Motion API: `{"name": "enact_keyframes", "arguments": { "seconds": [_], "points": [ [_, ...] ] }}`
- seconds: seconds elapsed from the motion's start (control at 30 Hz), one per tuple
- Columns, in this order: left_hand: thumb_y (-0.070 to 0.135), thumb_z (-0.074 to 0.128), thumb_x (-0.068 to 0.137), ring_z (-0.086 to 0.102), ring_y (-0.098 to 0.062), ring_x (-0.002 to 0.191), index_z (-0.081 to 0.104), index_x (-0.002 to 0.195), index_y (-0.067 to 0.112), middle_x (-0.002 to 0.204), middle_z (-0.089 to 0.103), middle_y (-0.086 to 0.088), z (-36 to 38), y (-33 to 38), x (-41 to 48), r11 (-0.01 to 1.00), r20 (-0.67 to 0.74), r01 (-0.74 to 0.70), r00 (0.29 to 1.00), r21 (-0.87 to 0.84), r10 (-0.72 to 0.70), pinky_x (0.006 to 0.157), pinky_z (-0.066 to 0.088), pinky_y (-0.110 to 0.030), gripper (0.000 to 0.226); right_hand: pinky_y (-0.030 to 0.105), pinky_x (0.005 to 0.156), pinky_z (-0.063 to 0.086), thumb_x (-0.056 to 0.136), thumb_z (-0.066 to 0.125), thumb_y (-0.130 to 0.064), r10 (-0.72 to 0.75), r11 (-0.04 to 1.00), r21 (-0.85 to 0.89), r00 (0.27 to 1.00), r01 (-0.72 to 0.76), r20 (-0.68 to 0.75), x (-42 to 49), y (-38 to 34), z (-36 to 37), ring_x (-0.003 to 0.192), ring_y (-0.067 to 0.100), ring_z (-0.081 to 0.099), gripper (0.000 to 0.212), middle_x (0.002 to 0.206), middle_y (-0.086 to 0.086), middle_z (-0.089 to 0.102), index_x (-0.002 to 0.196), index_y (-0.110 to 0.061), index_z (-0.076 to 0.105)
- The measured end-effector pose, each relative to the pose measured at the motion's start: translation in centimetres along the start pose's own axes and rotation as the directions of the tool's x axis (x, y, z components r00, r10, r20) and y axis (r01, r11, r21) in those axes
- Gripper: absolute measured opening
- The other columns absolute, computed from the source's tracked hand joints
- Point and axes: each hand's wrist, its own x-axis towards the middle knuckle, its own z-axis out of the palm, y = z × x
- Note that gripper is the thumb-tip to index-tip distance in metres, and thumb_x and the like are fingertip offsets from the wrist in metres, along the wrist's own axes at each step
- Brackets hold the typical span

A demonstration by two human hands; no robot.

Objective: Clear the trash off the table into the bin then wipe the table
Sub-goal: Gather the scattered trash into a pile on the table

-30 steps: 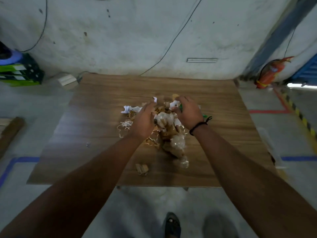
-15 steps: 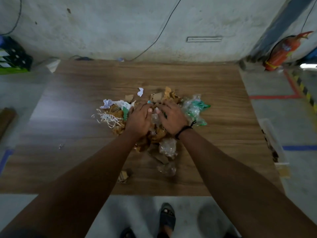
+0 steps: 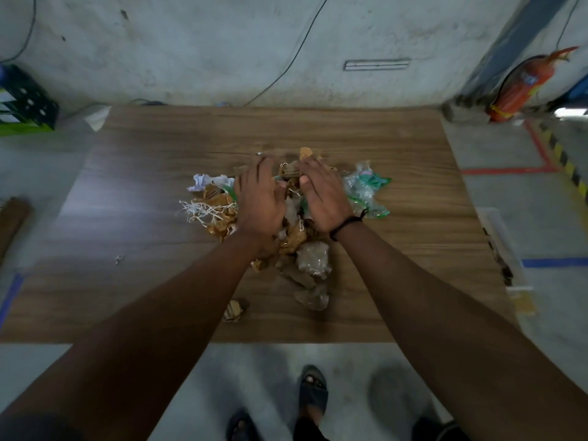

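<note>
So the trash pile (image 3: pixel 296 237) sits pretty much in the middle of the wooden worktop (image 3: pixel 143 192), a bit toward the near edge. Both hands are on top of it, palms down. The left hand (image 3: pixel 259 198) and the right hand (image 3: pixel 321 198) are side by side, nearly touching. The fingers (image 3: pixel 313 173) are stretched out straight over the far end of the heap, not curled around anything. The left ones are a bit blurry, but they look just as flat. There's a black wristband (image 3: pixel 346 222) on the right wrist.

The pile itself is mostly brown crumpled paper and cardboard bits. A white crumpled paper (image 3: pixel 200 183) and some pale shredded strips (image 3: pixel 203 213) stick out just left of the left hand. A clear-and-green plastic wrapper (image 3: pixel 366 189) lies just right of the right hand. Nearer the person, a crumpled clear bag (image 3: pixel 313 257) sits under the wrists. A small cardboard scrap (image 3: pixel 234 310) lies on its own close to the near edge, and a tiny white fleck (image 3: pixel 118 258) is well off to the left.

A red fire extinguisher (image 3: pixel 521 87) leans in the far right corner, and a sandalled foot (image 3: pixel 313 389) shows on the floor below.
</note>
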Motion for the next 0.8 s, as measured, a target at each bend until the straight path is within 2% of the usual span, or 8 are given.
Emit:
{"name": "enact_keyframes", "arguments": {
  "seconds": [0.07, 0.17, 0.33, 0.47, 0.57, 0.63, 0.7, 0.8],
  "points": [
    [0.027, 0.045, 0.094, 0.04, -0.029, 0.125, 0.045, 0.132, 0.011, 0.135, 0.048, -0.012, -0.9, 0.6, -0.1, 1.0, -0.023, 0.019, 1.0, -0.001, -0.019, 0.105, 0.025, -0.044, 0.041, 0.049, 0.119, 0.006, 0.098, 0.019, -0.041, -0.028, 0.999, -0.029, 0.999, 0.027, -0.022, -0.4, -0.9, -0.8, 0.147, 0.023, 0.014, 0.053, 0.157, 0.002, 0.028, 0.143, -0.025, 0.04],
    [0.038, 0.037, 0.096, 0.042, -0.029, 0.122, 0.048, 0.13, 0.009, 0.131, 0.051, -0.013, -2.7, 0.8, -0.6, 0.997, -0.029, 0.0, 1.0, -0.078, -0.002, 0.103, 0.03, -0.043, 0.046, 0.052, 0.118, -0.001, 0.098, 0.017, -0.046, -0.029, 0.998, -0.057, 0.999, 0.028, -0.013, -1.5, -1.9, -1.7, 0.149, 0.022, 0.006, 0.053, 0.16, -0.001, 0.019, 0.145, -0.031, 0.036],
    [0.038, 0.033, 0.097, 0.049, -0.03, 0.113, 0.054, 0.123, 0.008, 0.12, 0.057, -0.013, -5.7, -1.0, -4.5, 0.994, 0.026, -0.106, 0.994, -0.003, 0.106, 0.098, 0.035, -0.041, 0.045, 0.055, 0.118, 0.008, 0.089, 0.013, -0.065, -0.025, 0.99, -0.136, 0.999, 0.02, -0.035, -5.7, -2.5, -1.4, 0.149, 0.022, 0.007, 0.071, 0.16, -0.002, 0.017, 0.148, -0.029, 0.029],
    [0.035, 0.041, 0.092, 0.046, -0.029, 0.115, 0.056, 0.118, 0.012, 0.121, 0.056, -0.011, -7.1, -3.1, -9.7, 0.988, 0.151, -0.14, 0.98, 0.069, 0.129, 0.096, 0.035, -0.041, 0.038, 0.051, 0.119, 0.01, 0.08, 0.029, -0.076, 0.024, 0.968, -0.252, 0.999, -0.019, 0.02, -11.1, -1.9, 1.6, 0.148, 0.025, 0.009, 0.084, 0.161, 0.001, 0.015, 0.149, -0.028, 0.024],
    [0.031, 0.055, 0.083, 0.051, -0.032, 0.103, 0.063, 0.105, 0.011, 0.111, 0.058, -0.013, -7.5, -5.1, -13.2, 0.984, 0.244, -0.151, 0.962, 0.096, 0.124, 0.088, 0.043, -0.042, 0.03, 0.049, 0.118, 0.009, 0.074, 0.045, -0.078, 0.144, 0.96, -0.247, 0.989, -0.133, 0.024, -14.0, -1.3, 3.7, 0.148, 0.027, 0.007, 0.095, 0.161, 0.006, 0.011, 0.15, -0.027, 0.019],
    [0.028, 0.064, 0.081, 0.053, -0.033, 0.105, 0.067, 0.104, 0.01, 0.113, 0.058, -0.015, -8.1, -6.1, -15.2, 0.992, 0.354, -0.101, 0.933, 0.07, 0.071, 0.091, 0.045, -0.041, 0.029, 0.049, 0.118, 0.012, 0.074, 0.056, -0.074, 0.234, 0.941, -0.262, 0.971, -0.215, 0.044, -15.4, -1.2, 4.5, 0.148, 0.03, 0.007, 0.098, 0.161, 0.01, 0.009, 0.151, -0.028, 0.016],
    [0.032, 0.07, 0.081, 0.048, -0.03, 0.116, 0.068, 0.11, 0.015, 0.124, 0.054, -0.011, -8.6, -6.9, -16.7, 0.993, 0.49, -0.036, 0.872, 0.115, -0.025, 0.095, 0.04, -0.034, 0.034, 0.048, 0.117, 0.015, 0.075, 0.063, -0.067, 0.26, 0.923, -0.304, 0.965, -0.234, 0.046, -16.4, -1.2, 5.0, 0.147, 0.033, 0.008, 0.094, 0.161, 0.011, 0.006, 0.15, -0.033, 0.017],
    [0.034, 0.07, 0.08, 0.042, -0.026, 0.121, 0.064, 0.118, 0.023, 0.13, 0.048, -0.004, -8.7, -7.9, -17.4, 0.985, 0.577, -0.013, 0.812, 0.172, -0.09, 0.097, 0.038, -0.032, 0.04, 0.048, 0.116, 0.02, 0.079, 0.064, -0.057, 0.218, 0.912, -0.366, 0.975, -0.186, 0.048, -16.9, -1.2, 5.3, 0.146, 0.035, 0.01, 0.08, 0.16, 0.009, 0.003, 0.148, -0.042, 0.023]
  ]
}}
